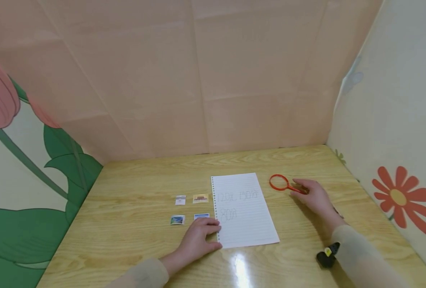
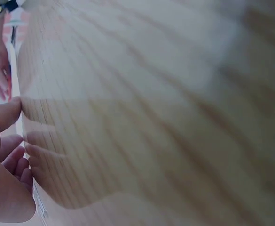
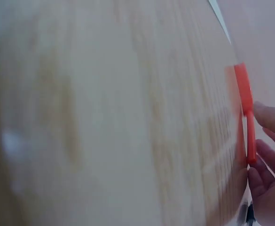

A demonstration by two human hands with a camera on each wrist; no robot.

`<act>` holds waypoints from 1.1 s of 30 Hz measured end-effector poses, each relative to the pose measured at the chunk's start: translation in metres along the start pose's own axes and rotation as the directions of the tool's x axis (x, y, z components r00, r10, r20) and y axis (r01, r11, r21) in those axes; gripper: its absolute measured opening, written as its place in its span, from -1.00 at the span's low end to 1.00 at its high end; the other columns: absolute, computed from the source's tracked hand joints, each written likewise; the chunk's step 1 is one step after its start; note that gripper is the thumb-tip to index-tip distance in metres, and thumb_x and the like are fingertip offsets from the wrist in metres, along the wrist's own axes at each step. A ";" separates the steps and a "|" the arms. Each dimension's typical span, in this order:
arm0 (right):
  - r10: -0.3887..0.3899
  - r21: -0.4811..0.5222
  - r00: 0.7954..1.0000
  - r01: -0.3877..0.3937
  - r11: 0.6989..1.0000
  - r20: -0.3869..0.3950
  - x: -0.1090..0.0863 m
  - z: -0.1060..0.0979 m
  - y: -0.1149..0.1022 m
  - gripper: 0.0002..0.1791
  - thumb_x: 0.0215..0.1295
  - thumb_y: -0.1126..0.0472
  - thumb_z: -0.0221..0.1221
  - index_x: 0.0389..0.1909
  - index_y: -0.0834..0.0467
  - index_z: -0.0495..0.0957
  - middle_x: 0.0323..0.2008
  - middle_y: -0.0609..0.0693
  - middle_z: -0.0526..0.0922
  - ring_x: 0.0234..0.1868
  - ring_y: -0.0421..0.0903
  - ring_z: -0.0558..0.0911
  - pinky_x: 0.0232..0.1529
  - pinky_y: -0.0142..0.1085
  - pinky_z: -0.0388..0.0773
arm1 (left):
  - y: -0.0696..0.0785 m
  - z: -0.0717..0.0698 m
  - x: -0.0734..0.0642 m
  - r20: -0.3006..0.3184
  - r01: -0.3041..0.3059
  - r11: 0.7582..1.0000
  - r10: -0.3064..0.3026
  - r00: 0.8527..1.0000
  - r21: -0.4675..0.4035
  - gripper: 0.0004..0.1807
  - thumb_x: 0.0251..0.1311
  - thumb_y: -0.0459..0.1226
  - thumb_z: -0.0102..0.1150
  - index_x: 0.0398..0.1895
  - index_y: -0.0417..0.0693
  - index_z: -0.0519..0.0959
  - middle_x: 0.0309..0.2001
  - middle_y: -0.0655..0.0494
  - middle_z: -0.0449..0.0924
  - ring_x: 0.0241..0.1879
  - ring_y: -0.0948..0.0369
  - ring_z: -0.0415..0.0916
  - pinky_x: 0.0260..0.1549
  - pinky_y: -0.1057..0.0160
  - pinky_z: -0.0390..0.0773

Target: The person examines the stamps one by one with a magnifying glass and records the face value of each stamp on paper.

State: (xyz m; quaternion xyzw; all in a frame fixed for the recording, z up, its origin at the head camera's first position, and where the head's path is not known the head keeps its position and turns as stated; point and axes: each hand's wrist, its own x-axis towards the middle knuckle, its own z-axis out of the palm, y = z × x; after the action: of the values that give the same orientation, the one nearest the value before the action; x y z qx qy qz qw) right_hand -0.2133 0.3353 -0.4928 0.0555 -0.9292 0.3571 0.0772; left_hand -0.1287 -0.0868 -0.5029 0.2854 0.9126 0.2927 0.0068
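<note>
A red magnifying glass [image 1: 279, 182] lies at the right of the table, its lens toward the paper. My right hand [image 1: 315, 199] holds its handle [image 3: 251, 141] between thumb and fingers. A lined sheet of paper [image 1: 247, 224] with handwritten numbers and characters lies mid-table, its punched edge to the left. My left hand [image 1: 198, 237] rests at that edge, fingertips touching the sheet. Left of the paper are small stamp-like pictures: a pale one [image 1: 180, 200], a yellowish one [image 1: 200, 199], a blue-green one [image 1: 177, 219] and a blue one [image 1: 202, 216], partly hidden by my left hand.
The wood-grain table [image 1: 126, 240] is bounded by a pinkish backdrop [image 1: 155, 100] behind and flower-printed panels at both sides. A black device [image 1: 327, 258] sits at my right wrist. Light glares on the tabletop near the front.
</note>
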 end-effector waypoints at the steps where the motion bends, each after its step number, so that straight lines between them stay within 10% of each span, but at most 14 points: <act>1: 0.005 -0.004 1.000 -0.005 1.000 0.009 0.001 0.001 0.000 -0.40 0.25 0.18 0.36 0.24 0.38 0.46 0.11 0.39 0.54 0.10 0.33 0.47 0.11 0.25 0.38 | 0.000 0.000 0.000 0.002 0.000 1.000 0.000 1.000 0.001 -0.49 0.00 -0.10 0.52 0.04 -0.08 0.69 0.13 0.20 0.57 0.17 0.15 0.42 0.24 0.15 0.37; 20: -0.061 -0.099 0.997 0.056 0.993 -0.047 0.005 0.010 0.006 -0.65 0.23 0.25 0.35 0.01 0.32 0.65 -0.02 0.34 0.62 0.05 0.33 0.48 0.08 0.23 0.36 | -0.004 -0.006 0.005 -0.081 0.020 0.992 -0.030 0.996 -0.127 -0.55 0.02 -0.19 0.51 0.02 -0.08 0.68 0.07 0.14 0.60 0.12 0.10 0.49 0.21 0.04 0.42; 33: 0.012 -0.082 0.996 -0.020 0.996 -0.090 0.006 0.014 0.003 -0.77 0.23 0.28 0.35 -0.13 0.32 0.70 -0.16 0.29 0.64 -0.09 0.26 0.55 -0.07 0.15 0.45 | -0.026 -0.030 0.033 -0.238 0.054 0.990 -0.085 0.968 -0.131 -0.62 0.01 -0.28 0.50 -0.06 -0.18 0.70 0.00 -0.03 0.66 0.11 -0.02 0.51 0.16 -0.06 0.45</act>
State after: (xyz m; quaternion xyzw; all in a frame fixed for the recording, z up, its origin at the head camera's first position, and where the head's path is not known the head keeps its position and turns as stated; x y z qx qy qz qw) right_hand -0.2208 0.3279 -0.5037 0.0288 -0.9392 0.3212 0.1181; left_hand -0.1748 -0.1029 -0.4864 0.2143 0.8961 0.3809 -0.0769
